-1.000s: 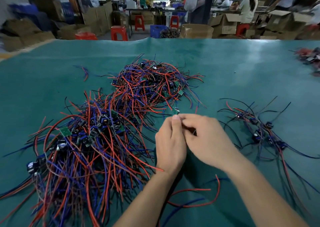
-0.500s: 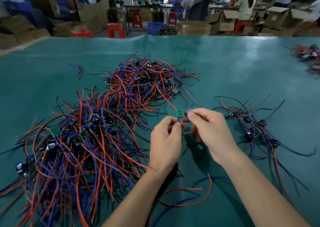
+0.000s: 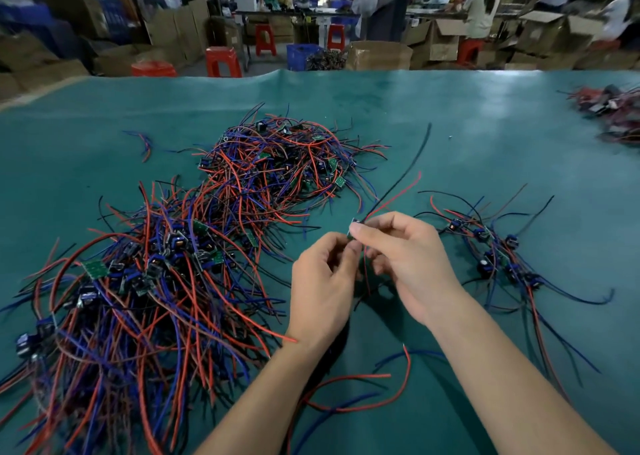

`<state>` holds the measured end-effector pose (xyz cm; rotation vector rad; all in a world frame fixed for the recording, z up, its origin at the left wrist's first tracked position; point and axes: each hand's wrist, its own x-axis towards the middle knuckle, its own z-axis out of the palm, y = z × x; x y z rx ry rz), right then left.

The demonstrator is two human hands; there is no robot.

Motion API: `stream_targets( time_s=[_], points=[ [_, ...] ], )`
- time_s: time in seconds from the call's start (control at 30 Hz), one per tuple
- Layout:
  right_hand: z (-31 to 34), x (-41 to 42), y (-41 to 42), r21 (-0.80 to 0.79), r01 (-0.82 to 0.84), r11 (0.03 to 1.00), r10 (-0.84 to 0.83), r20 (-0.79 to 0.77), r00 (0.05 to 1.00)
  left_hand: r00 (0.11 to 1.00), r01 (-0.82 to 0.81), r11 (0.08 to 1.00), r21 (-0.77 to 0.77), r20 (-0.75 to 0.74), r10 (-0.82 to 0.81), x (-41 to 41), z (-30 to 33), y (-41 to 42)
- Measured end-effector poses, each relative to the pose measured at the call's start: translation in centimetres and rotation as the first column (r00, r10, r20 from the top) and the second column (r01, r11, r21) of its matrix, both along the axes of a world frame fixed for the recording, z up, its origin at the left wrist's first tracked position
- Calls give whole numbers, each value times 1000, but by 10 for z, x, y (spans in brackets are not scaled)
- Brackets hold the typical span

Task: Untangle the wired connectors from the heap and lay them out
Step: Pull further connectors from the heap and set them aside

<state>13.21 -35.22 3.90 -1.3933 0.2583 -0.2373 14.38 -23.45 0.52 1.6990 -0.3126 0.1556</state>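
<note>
A big tangled heap of wired connectors [image 3: 145, 281], red, blue and black wires with small green boards, covers the left of the green table and runs back to a second mound [image 3: 277, 167]. My right hand [image 3: 405, 257] pinches one small connector [image 3: 356, 224] between thumb and forefinger, above the table. Its red and black wires [image 3: 405, 184] rise up to the right. My left hand [image 3: 322, 281] sits just left of it, fingers curled at the connector's lower wires. A laid-out group of connectors [image 3: 491, 253] lies to the right.
Loose red and blue wires [image 3: 360, 392] lie between my forearms near the front edge. Another pile of parts [image 3: 609, 111] sits at the far right of the green table [image 3: 485, 135]. Cardboard boxes, red stools and people stand beyond the far edge.
The connector has come free of the heap and risen slightly. Its black and red wires now swing up to the right. Both hands have stayed close together.
</note>
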Motion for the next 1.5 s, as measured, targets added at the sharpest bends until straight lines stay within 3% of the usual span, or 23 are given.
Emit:
stream_targets(
  time_s=[0.1, 0.3, 0.43, 0.53, 0.7, 0.8, 0.87, 0.97, 1.03, 1.1, 1.2, 1.3, 1.37, 1.5],
  points=[
    [-2, 3, 0, 149, -1, 989, 7, -41, 999, 999, -4, 1000, -13, -46, 3, 0, -1, 0],
    [-5, 4, -10, 283, -108, 953, 142, -105, 984, 998, 24, 1000, 8, -52, -24, 0, 0, 1],
    [-8, 6, -15, -22, 27, 999, -27, -17, 999, 1000, 10, 997, 81, -14, -9, -1, 1, 0],
    [-11, 8, -21, -274, 196, 942, -176, 97, 980, 1000, -2, 991, 131, 8, 1, -1, 1, 0],
    [-9, 12, -50, -228, 424, 876, -384, 201, 901, 1000, -2, 985, 174, 24, -2, -3, 1, -1],
    [-7, 10, -66, -287, 570, 770, -491, 305, 816, 999, 2, 980, 198, 35, -9, -5, 1, -2],
    [-6, 10, -74, -224, 675, 703, -595, 333, 731, 1000, 0, 982, 189, 28, -6, -5, 0, -3],
    [-4, 8, -85, 19, 777, 629, -759, 232, 609, 999, -45, 991, 127, 8, 45, -4, 1, -2],
    [-2, 8, -82, 109, 783, 613, -789, 136, 599, 995, -101, 993, 64, -12, 102, -3, 1, -1],
    [0, 8, -67, 17, 706, 708, -705, 80, 705, 991, -128, 991, 22, -29, 129, -2, 0, -1],
    [-2, 8, -28, -156, 290, 944, -292, 6, 956, 991, -129, 992, -9, -33, 128, -1, 1, -1],
    [-14, 4, 5, -266, -39, 963, 39, -7, 999, 993, -114, 993, 22, 14, 113, -1, 1, 0],
    [-19, 4, 12, -302, -35, 953, 51, 47, 998, 995, -87, 996, 36, 46, 85, -1, 1, 0],
    [-14, 6, -5, -341, 171, 924, -116, 175, 978, 998, -22, 991, 128, 68, 14, -3, 2, -3]
  ],
)
